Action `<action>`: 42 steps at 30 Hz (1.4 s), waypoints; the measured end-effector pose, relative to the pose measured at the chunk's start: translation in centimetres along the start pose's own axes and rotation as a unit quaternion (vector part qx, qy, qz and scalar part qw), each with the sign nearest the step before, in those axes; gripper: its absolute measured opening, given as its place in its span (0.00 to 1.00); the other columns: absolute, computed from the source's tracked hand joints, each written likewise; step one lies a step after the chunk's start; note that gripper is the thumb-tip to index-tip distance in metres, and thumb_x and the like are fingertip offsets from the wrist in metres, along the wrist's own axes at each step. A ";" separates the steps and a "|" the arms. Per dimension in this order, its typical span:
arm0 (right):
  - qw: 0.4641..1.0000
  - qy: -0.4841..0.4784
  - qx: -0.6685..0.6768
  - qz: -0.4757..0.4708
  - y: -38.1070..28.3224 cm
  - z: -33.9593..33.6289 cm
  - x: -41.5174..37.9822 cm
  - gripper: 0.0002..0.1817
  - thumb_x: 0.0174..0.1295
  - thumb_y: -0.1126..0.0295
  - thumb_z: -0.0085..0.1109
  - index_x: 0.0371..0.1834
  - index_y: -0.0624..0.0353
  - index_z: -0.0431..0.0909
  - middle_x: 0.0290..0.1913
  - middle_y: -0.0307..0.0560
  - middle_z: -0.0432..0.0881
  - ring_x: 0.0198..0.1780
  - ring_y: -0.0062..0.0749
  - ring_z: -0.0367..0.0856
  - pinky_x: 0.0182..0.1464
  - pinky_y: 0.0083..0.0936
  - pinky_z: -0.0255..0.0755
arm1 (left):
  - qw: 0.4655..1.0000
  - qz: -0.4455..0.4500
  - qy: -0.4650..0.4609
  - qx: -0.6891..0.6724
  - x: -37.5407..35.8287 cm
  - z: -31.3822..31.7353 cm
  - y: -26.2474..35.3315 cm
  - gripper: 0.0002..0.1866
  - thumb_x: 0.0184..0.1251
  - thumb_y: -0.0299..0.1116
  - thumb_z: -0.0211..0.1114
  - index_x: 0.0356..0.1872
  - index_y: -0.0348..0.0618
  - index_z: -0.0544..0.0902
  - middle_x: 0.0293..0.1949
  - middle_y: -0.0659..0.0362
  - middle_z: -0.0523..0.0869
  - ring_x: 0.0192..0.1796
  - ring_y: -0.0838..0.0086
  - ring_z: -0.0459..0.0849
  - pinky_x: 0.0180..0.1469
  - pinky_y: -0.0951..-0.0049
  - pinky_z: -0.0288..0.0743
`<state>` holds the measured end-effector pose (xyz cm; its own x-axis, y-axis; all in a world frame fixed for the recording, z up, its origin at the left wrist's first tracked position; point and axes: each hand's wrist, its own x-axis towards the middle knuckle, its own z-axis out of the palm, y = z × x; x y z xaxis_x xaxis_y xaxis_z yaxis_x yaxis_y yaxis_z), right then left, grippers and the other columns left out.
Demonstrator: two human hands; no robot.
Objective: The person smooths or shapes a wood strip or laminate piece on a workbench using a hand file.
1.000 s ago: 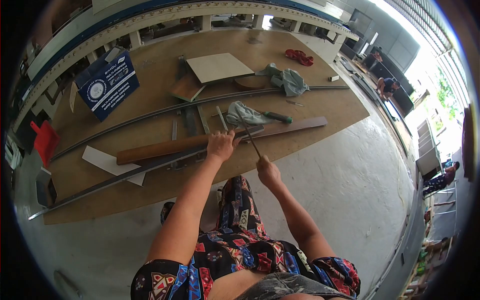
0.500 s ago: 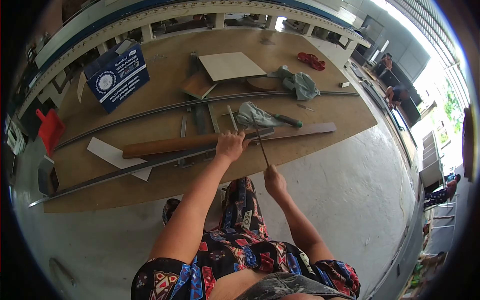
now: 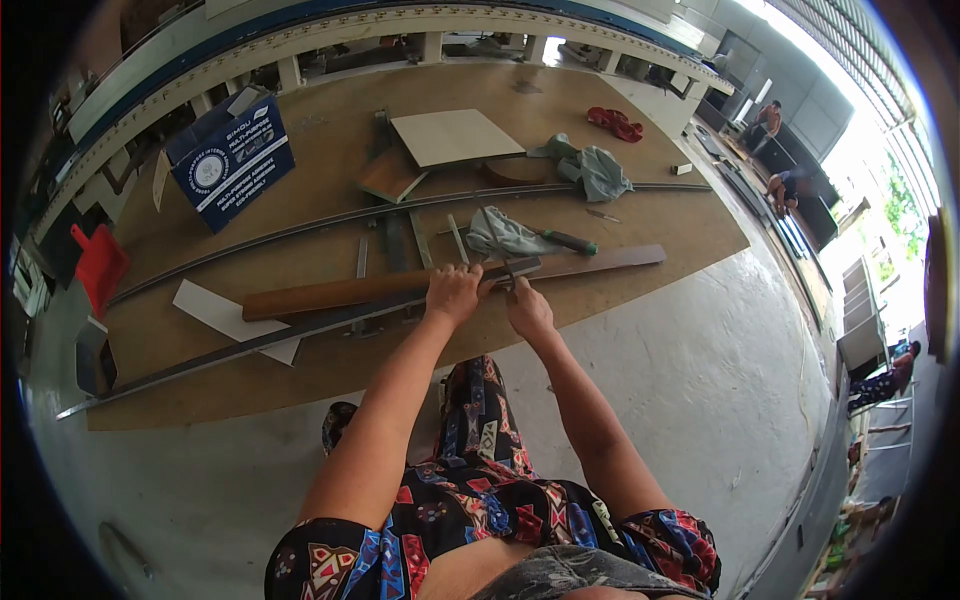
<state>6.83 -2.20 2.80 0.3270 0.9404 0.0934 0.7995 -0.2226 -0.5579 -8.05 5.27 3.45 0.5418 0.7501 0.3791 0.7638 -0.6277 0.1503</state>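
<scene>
Gripping the wooden strip, left hand; right hand apparently holds a file.

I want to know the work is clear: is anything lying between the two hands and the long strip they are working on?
Nothing visible does. The left hand presses on the metal strip, and the right hand holds a thin file across it. The crumpled cloth and green-handled tool lie just beyond.

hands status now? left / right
Left hand: closed, pressing down on the long wooden strip.
Right hand: closed around a thin file.
</scene>
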 end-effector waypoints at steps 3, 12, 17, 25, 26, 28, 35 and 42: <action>1.000 -0.008 0.003 0.025 0.8 -0.3 -3.7 0.11 0.64 0.61 0.48 0.42 0.56 0.66 0.34 0.65 0.80 0.40 0.64 0.77 0.41 0.53 0.68 | 1.000 0.001 -0.006 0.000 0.0 -0.1 -0.2 0.22 0.67 0.55 0.51 0.38 0.45 0.78 0.36 0.56 0.85 0.42 0.59 0.82 0.44 0.56 0.73; 0.999 -0.009 0.014 0.035 2.3 -0.4 -7.4 0.13 0.65 0.58 0.48 0.40 0.57 0.67 0.33 0.65 0.79 0.39 0.65 0.76 0.40 0.54 0.67 | 1.000 0.007 -0.016 0.014 -0.1 -0.4 -0.2 0.21 0.67 0.54 0.51 0.41 0.46 0.78 0.34 0.54 0.85 0.42 0.59 0.82 0.44 0.56 0.72; 1.000 -0.007 0.002 0.002 0.3 -0.5 -0.4 0.14 0.64 0.58 0.48 0.39 0.58 0.66 0.34 0.66 0.79 0.40 0.65 0.76 0.40 0.54 0.68 | 1.000 0.000 -0.020 0.018 0.1 -0.4 0.0 0.21 0.67 0.53 0.51 0.40 0.46 0.78 0.35 0.55 0.85 0.43 0.59 0.82 0.44 0.57 0.72; 0.999 0.002 0.019 0.031 1.4 -0.1 -5.7 0.12 0.66 0.59 0.47 0.38 0.57 0.65 0.31 0.66 0.79 0.39 0.65 0.76 0.39 0.54 0.67 | 0.999 -0.001 -0.031 0.008 0.0 -0.6 0.1 0.20 0.67 0.53 0.52 0.41 0.46 0.78 0.34 0.56 0.85 0.43 0.61 0.82 0.44 0.57 0.72; 0.999 -0.001 0.025 0.036 2.1 0.1 -7.3 0.12 0.66 0.60 0.47 0.38 0.57 0.65 0.31 0.66 0.79 0.39 0.66 0.76 0.39 0.54 0.67 | 1.000 0.002 -0.026 0.011 0.0 -0.6 0.1 0.20 0.67 0.53 0.52 0.40 0.46 0.78 0.34 0.56 0.85 0.42 0.61 0.82 0.43 0.57 0.72; 0.998 -0.006 0.035 0.047 3.0 0.1 -9.6 0.11 0.66 0.60 0.47 0.38 0.56 0.65 0.31 0.65 0.78 0.39 0.66 0.76 0.38 0.54 0.66 | 1.000 0.008 -0.012 0.018 0.0 -0.5 0.0 0.20 0.67 0.53 0.53 0.40 0.47 0.78 0.34 0.56 0.85 0.42 0.61 0.82 0.43 0.57 0.72; 1.000 -0.009 0.020 0.014 1.5 -0.6 -4.2 0.11 0.65 0.61 0.49 0.40 0.57 0.67 0.31 0.65 0.79 0.37 0.65 0.77 0.38 0.52 0.68 | 1.000 0.001 -0.017 0.019 -0.1 -0.5 -0.1 0.20 0.67 0.53 0.52 0.39 0.46 0.78 0.34 0.56 0.85 0.42 0.60 0.82 0.43 0.57 0.72; 1.000 0.013 0.005 -0.010 0.4 0.3 -0.4 0.12 0.64 0.60 0.48 0.39 0.59 0.65 0.32 0.66 0.79 0.37 0.65 0.77 0.38 0.53 0.68 | 1.000 -0.003 -0.024 0.006 0.1 -0.1 -0.1 0.21 0.66 0.54 0.52 0.44 0.47 0.78 0.37 0.56 0.85 0.44 0.60 0.82 0.44 0.57 0.72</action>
<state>6.91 -2.55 2.28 0.3234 0.9379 0.1254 0.8013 -0.2010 -0.5635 -8.09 5.36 3.58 0.5526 0.7634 0.3345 0.7715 -0.6203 0.1412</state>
